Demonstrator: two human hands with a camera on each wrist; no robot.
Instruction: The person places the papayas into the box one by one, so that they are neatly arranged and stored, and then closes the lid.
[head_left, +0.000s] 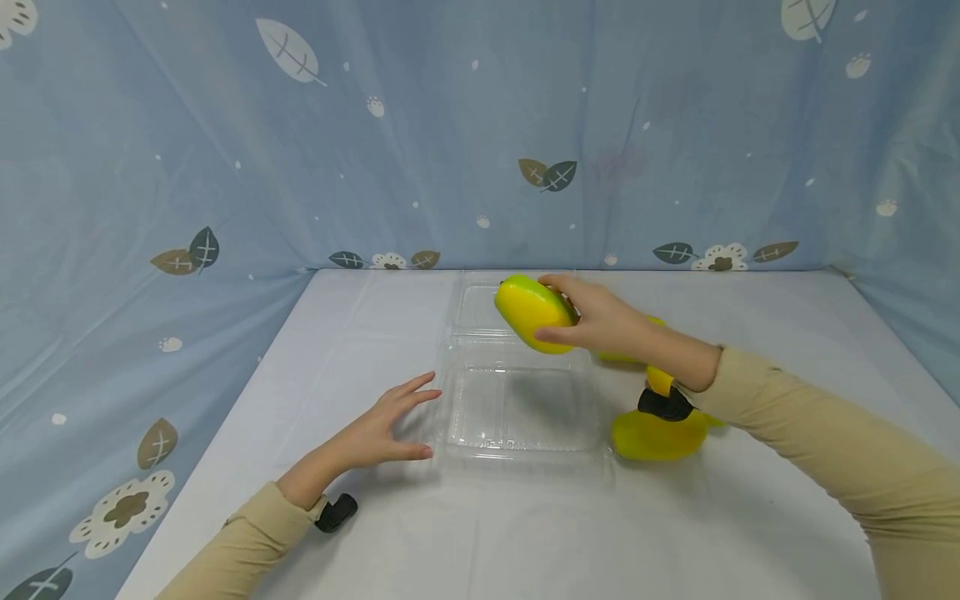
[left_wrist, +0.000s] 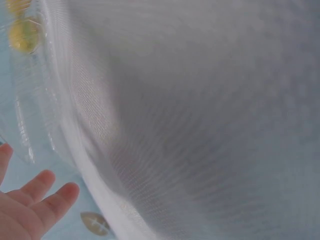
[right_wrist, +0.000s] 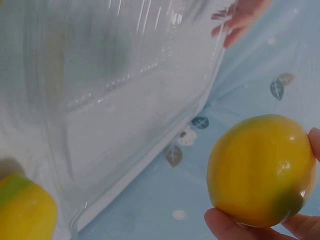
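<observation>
My right hand (head_left: 600, 321) grips a yellow-green mango (head_left: 528, 312) above a clear plastic container (head_left: 517, 450). In the right wrist view, thumb and fingers hold the same mango (right_wrist: 260, 170) from its sides. The container lies unfolded, its lid half (head_left: 476, 308) at the far side. No fruit shows inside it. By the container's left edge is my left hand (head_left: 378, 429), its fingers spread and holding nothing; whether they touch the rim I cannot tell. The left wrist view catches only part of this hand (left_wrist: 32, 205).
To the right of the container, several more mangoes lie on the white table, one near the front (head_left: 656, 437) and another (head_left: 618, 357) partly behind my right arm. A blue patterned curtain (head_left: 450, 125) hangs behind the table and along its sides.
</observation>
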